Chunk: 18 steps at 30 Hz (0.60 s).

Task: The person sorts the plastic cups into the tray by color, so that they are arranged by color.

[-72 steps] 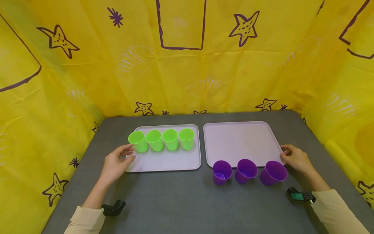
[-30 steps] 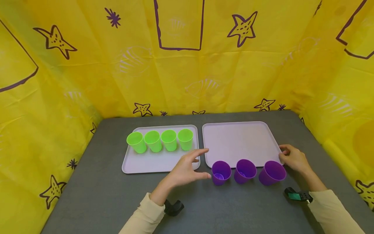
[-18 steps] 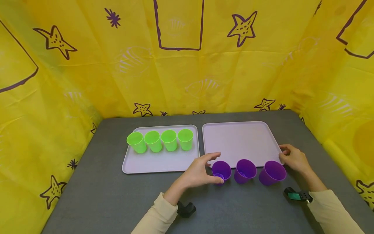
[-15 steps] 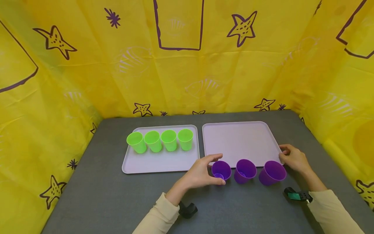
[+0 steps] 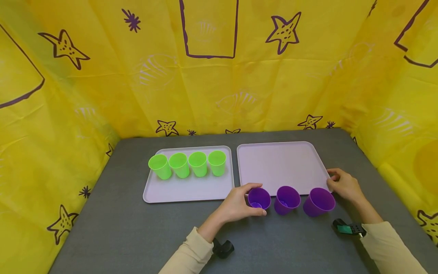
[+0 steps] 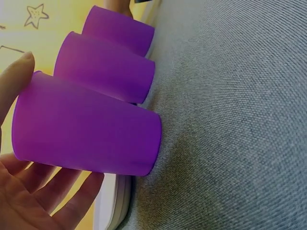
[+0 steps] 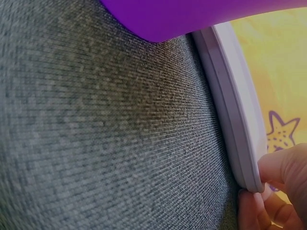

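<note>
My left hand (image 5: 235,204) curves round the leftmost purple cup (image 5: 259,198), which stands on the table. In the left wrist view, the thumb lies at that cup's rim and the fingers rest along its side. Two more purple cups, a middle one (image 5: 286,201) and a right one (image 5: 319,203), stand beside it in a row. At the far right, my right hand (image 5: 345,185) pinches the near right corner of a pale tray (image 5: 280,163). The right wrist view shows the thumb on top of the tray's rim (image 7: 240,115) and fingers beneath it.
Another pale tray (image 5: 188,192) lies to the left, bearing a row of several green cups (image 5: 198,165). Both trays lie on the grey table (image 5: 137,228). Yellow patterned cloth (image 5: 205,95) encloses the back and sides.
My left hand has moved from beside the green cups across to the right and has come round the leftmost purple cup. The right hand has stayed at the tray's corner.
</note>
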### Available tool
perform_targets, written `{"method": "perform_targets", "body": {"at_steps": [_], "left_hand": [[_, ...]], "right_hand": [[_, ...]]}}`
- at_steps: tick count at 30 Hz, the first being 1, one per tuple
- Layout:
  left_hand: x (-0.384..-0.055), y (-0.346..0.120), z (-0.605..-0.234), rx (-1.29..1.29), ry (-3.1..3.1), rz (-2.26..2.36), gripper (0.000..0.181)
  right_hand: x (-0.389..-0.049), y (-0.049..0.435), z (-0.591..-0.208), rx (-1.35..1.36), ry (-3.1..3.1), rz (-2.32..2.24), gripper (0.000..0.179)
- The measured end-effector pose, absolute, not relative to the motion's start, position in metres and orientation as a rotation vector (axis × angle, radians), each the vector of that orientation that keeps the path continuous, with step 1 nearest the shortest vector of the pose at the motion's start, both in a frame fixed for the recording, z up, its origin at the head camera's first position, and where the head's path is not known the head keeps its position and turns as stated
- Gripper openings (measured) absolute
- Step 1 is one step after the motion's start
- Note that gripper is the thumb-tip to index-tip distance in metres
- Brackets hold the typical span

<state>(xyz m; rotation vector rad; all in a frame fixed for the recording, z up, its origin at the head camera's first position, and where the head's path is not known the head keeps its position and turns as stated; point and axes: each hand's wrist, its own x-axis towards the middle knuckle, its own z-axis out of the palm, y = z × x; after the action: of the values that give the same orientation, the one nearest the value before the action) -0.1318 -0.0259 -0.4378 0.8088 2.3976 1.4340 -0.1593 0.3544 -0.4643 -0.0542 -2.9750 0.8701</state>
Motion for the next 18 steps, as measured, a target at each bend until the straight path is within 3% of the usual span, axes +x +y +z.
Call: {"method": "perform_targets", "body": {"at_steps": [18], "left_hand": [[-0.1320,-0.0239,-0.4323,0.816,2.392,1.474,0.066]], "right_hand": [[-0.1599,0.3551,-0.4658,-0.049,-2.970,0.868,0.040]]}}
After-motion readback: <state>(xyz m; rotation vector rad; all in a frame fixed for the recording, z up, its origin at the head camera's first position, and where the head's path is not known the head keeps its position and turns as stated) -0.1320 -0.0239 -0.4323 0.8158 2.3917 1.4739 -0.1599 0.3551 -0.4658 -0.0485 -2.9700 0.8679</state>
